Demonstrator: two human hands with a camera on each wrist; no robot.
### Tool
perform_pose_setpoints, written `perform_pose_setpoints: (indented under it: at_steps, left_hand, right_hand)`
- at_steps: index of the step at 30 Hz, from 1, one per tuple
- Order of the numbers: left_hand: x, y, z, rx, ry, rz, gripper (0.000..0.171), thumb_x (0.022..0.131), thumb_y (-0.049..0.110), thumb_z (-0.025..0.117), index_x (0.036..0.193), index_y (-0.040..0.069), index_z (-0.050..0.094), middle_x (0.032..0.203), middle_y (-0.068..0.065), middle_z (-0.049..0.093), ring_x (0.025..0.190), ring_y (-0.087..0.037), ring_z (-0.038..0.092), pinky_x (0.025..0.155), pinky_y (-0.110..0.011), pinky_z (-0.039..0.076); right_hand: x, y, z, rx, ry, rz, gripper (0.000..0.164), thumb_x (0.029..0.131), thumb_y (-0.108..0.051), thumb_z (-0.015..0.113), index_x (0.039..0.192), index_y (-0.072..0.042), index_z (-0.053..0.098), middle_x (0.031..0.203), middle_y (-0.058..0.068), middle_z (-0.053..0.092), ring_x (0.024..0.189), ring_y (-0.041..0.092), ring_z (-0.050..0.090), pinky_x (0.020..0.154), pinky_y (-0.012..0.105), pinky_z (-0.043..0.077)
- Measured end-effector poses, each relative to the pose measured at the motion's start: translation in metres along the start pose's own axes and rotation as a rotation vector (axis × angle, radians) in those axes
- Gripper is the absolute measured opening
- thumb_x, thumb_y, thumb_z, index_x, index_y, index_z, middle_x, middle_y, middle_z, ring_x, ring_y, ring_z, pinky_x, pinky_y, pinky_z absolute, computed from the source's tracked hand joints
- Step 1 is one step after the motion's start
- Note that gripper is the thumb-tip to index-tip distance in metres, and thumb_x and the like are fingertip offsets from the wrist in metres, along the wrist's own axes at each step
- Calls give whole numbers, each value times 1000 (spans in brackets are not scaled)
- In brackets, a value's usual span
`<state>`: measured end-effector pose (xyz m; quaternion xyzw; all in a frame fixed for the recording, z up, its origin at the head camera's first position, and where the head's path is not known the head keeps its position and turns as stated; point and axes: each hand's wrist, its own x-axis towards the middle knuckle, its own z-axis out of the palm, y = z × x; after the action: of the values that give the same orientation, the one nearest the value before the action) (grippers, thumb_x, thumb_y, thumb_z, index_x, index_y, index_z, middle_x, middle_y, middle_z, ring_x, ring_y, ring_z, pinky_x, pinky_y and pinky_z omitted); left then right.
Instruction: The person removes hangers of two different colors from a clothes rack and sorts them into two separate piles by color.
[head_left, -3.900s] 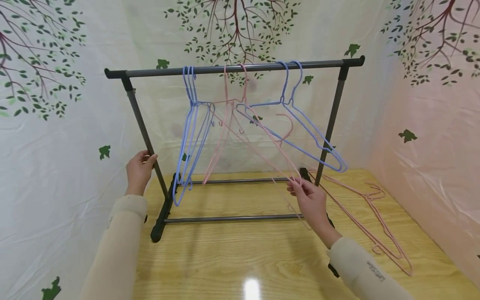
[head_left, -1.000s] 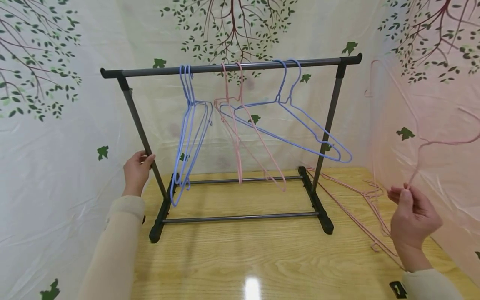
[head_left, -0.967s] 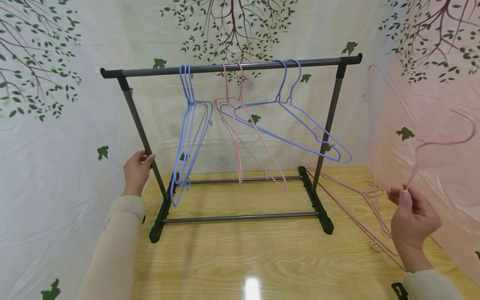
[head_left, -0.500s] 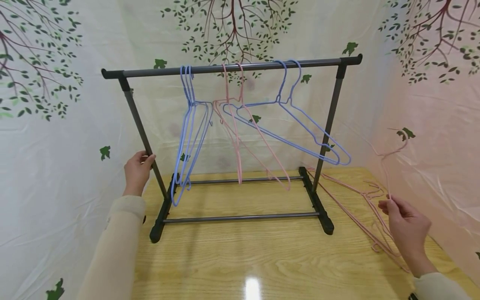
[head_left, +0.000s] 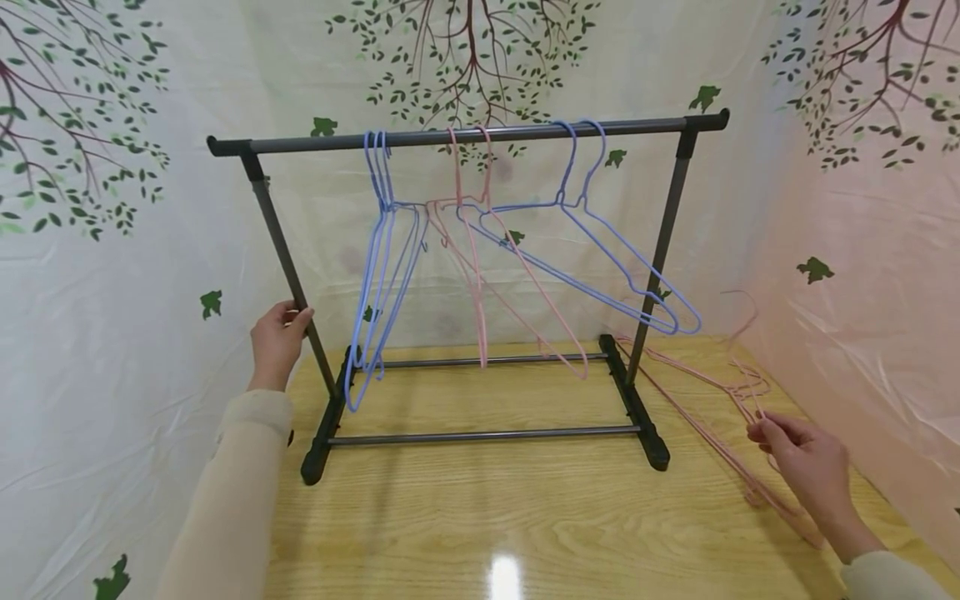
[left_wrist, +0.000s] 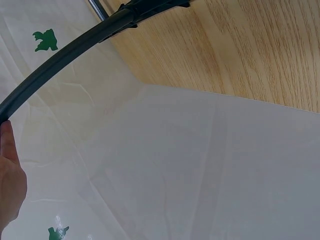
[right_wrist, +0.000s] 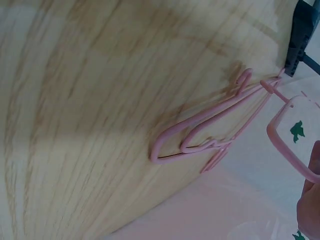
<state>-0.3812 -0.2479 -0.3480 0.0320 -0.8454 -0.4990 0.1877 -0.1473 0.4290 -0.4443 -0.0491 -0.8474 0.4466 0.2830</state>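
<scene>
A dark clothes rack (head_left: 525, 134) stands on the wooden table. My left hand (head_left: 276, 348) grips its left post (head_left: 279, 232) partway down; the left wrist view catches only the hand's edge at this post. On the right, my right hand (head_left: 806, 467) pinches a pink hanger (right_wrist: 286, 151) by its wire, low over several pink hangers (head_left: 705, 432) lying on the table. The held hanger overlaps them in the head view. Hanging from the bar are blue hangers (head_left: 381, 175) at left, two pink hangers (head_left: 540, 283) in the middle and two blue hangers (head_left: 572, 158) at right.
The rack's right foot (head_left: 652, 446) stands close to the lying hangers. Pale sheeting (head_left: 97, 358) with leaf prints encloses the table (head_left: 480, 508) at the back and sides. Two lower crossbars (head_left: 487, 436) join the rack's feet.
My right hand has carried the pink hanger from in front of the rack out to the right, then down over the lying hangers. My left hand keeps hold of the post.
</scene>
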Motion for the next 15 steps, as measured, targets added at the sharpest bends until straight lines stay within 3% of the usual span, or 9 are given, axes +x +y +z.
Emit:
perform_pose_setpoints:
  at_steps: [2,9,15]
  left_hand:
    - [0,0,0,1,1,-1,41,104,28,55,133,0,57,125,-22,60,109,-35,63,97,-44,51]
    - [-1,1,0,-3,2,5,43,103,31,54,134,0,57,125,-22,60,109,-35,63,97,-44,51]
    - [-1,2,0,0,13,7,43,103,30,54,133,-1,57,123,-22,60,107,-35,64,96,-43,52]
  right_hand:
    - [0,2,-1,-6,-39,13,34,101,-14,59,116,17,61,85,-19,71,71,-4,67,63,13,54]
    - [3,12,-3,35,-120,49,37,103,-17,57,118,16,61,87,-13,73,74,-1,69,64,17,56]
    - [14,21,-6,-33,-138,88,46,105,-20,50,124,22,53,84,-15,71,72,-5,66,62,19,57]
